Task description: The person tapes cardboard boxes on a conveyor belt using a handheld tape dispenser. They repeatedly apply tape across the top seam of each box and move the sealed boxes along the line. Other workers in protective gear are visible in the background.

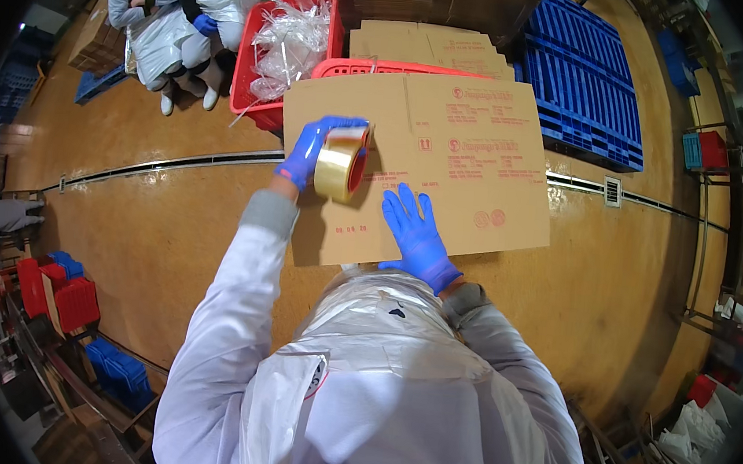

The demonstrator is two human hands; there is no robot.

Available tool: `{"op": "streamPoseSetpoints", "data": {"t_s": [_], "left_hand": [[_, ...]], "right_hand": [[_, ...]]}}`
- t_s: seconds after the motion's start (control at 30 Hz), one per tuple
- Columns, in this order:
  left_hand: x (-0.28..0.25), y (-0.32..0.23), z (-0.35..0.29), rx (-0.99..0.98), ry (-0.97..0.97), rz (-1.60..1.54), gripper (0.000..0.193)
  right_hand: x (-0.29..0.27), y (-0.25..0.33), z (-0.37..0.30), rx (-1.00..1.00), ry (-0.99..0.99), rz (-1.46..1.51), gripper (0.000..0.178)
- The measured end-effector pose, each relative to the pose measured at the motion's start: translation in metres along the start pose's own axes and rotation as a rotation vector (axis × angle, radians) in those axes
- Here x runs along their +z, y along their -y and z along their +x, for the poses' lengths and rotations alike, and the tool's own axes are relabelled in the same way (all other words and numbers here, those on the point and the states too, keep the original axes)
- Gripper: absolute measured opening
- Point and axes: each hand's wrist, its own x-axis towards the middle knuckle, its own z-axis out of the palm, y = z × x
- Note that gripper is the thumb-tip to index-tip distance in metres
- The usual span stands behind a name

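A flat cardboard sheet (pixel 471 201) with red print lies before me, resting over a red plastic crate (pixel 377 66) whose rim shows behind it. My left hand (pixel 310 149), in a blue glove, is closed around a large roll of clear yellowish packing tape (pixel 338 165) with a red core. The roll is held over the left part of the sheet. My right hand (pixel 419 241), also gloved in blue, lies flat on the sheet near its front edge, fingers spread and holding nothing.
Behind the sheet are more cardboard sheets (pixel 432 45). A red crate (pixel 244 71) full of crumpled clear plastic stands back left. Blue pallets (pixel 583 83) are stacked back right. Two people in white clothing (pixel 165 19) sit far left. A drain channel (pixel 174 164) crosses the floor.
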Motion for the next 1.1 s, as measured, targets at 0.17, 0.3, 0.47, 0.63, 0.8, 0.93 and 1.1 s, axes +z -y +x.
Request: {"op": "streamPoseSetpoints", "data": {"t_s": [0.17,0.3,0.47,0.63,0.8,0.93,1.1], "left_hand": [[0.036,0.062,-0.096,0.044,-0.029,0.204,0.029],[0.025,0.072,-0.116,0.126,0.105,0.258,0.028],[-0.003,0.101,-0.108,0.192,-0.094,0.107,0.04],[-0.023,0.066,-0.162,0.702,-0.583,0.592,0.047],[-0.059,-0.074,-0.251,1.08,0.155,-0.56,0.062],[-0.076,-0.079,-0.269,1.084,-0.014,-0.708,0.056],[-0.047,-0.028,-0.236,0.894,-0.276,-0.444,0.051]], "right_hand": [[0.013,0.001,0.002,0.044,-0.026,-0.065,0.113],[0.018,0.001,-0.001,0.01,-0.072,-0.009,0.114],[0.012,0.01,0.006,0.039,-0.092,0.127,0.118],[-0.017,-0.002,0.004,-0.005,-0.359,0.248,0.107],[-0.16,-0.024,-0.049,-0.111,-0.865,0.604,0.064],[-0.152,-0.06,-0.124,0.341,-1.16,1.298,0.043],[-0.053,-0.05,-0.106,0.588,-0.851,2.149,0.056]]}}
